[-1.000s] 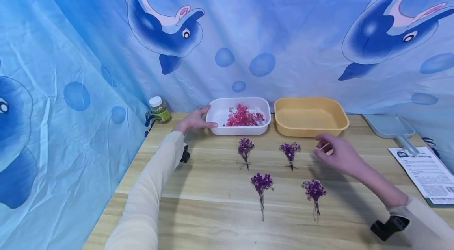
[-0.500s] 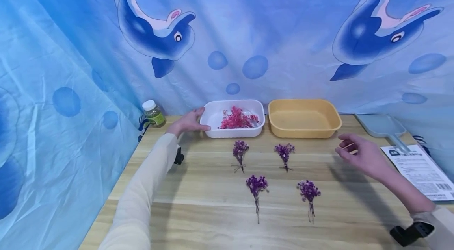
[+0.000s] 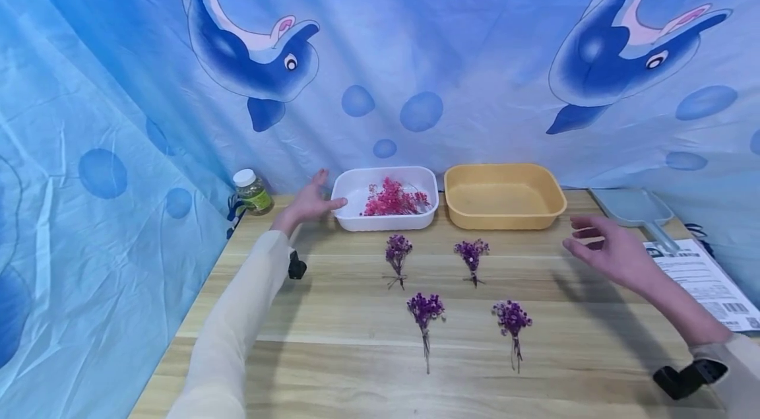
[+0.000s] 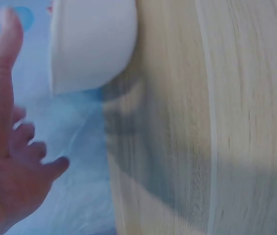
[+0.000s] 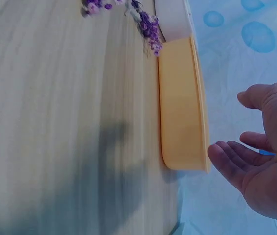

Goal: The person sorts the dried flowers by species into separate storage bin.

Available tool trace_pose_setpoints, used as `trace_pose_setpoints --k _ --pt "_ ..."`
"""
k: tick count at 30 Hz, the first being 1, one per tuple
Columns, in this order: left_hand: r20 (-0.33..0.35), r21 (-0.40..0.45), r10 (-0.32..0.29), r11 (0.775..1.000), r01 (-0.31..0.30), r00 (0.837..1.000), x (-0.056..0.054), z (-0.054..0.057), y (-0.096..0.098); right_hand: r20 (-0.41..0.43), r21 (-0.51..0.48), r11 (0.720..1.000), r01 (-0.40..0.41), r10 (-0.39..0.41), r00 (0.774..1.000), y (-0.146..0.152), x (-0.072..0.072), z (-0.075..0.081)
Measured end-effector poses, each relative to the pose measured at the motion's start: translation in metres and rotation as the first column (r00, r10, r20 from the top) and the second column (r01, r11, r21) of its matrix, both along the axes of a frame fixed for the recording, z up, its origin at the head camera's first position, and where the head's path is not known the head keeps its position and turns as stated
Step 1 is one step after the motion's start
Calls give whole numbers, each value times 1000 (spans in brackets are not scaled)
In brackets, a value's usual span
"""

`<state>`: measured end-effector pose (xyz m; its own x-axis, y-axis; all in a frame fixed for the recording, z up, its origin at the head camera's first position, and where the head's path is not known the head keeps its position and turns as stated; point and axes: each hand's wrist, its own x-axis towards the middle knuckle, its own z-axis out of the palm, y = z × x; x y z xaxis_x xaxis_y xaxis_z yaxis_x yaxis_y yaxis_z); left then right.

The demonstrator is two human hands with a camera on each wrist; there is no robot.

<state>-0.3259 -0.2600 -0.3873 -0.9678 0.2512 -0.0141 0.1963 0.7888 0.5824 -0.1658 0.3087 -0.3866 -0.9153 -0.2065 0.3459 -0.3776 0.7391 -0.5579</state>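
My left hand [image 3: 309,202] is beside the left end of a white plastic basin [image 3: 386,224], thumb spread from the fingers and nothing held. In the left wrist view a gap shows between that hand and the white basin [image 4: 92,44]. Pink dried flowers [image 3: 394,198] lie inside the basin. To its right stands a yellow basin [image 3: 505,220] with nothing in it. My right hand [image 3: 614,251] hovers off the yellow basin's right front corner, fingers loosely bent, holding nothing. Several small bunches of purple dried flowers lie in front, one bunch [image 3: 425,313] near the middle.
A jar with a white lid [image 3: 252,191] stands at the table's back left corner. At the right lie a light blue dustpan [image 3: 635,208] and a printed sheet [image 3: 709,287]. A blue dolphin-print curtain [image 3: 380,43] hangs behind the wooden table [image 3: 332,353].
My left hand has let go of the white basin's end and drawn slightly left. My right hand has moved right, away from the yellow basin's front. The head view has shifted a little.
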Motion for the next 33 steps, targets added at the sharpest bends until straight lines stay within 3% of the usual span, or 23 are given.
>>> trace_pose_setpoints --k 3,5,9,11,12,14,18,21,24,28,33 --pt "-86 89 104 991 -96 991 9 6 0 2 -6 1000 -12 12 1000 4 -10 3" --pt "-166 127 162 982 -142 973 18 10 4 7 0 1000 -23 23 1000 6 -18 5" --pt "-308 228 210 963 -142 928 41 14 19 19 12 998 -54 54 998 9 -40 12" --pt "-334 280 215 952 -122 918 54 14 29 35 39 998 -49 48 998 9 -52 15" --pt "-325 304 216 946 -115 921 61 13 35 47 61 997 -41 38 998 9 -59 16" --pt "-257 354 213 928 -113 943 74 11 44 75 105 994 -29 21 997 9 -71 16" --pt "-40 417 193 895 -159 980 98 3 62 189 150 988 -24 -4 982 14 -89 12" --pt "94 458 178 866 -201 979 114 -7 71 277 136 990 -35 -4 961 16 -99 7" --pt "166 500 175 833 -236 971 124 -16 78 327 108 993 -44 7 945 17 -108 -1" --pt "194 524 166 816 -245 967 132 -25 86 354 70 997 -42 15 935 16 -113 -8" --pt "204 517 158 821 -243 966 139 -36 92 383 44 999 -27 8 924 14 -116 -15"
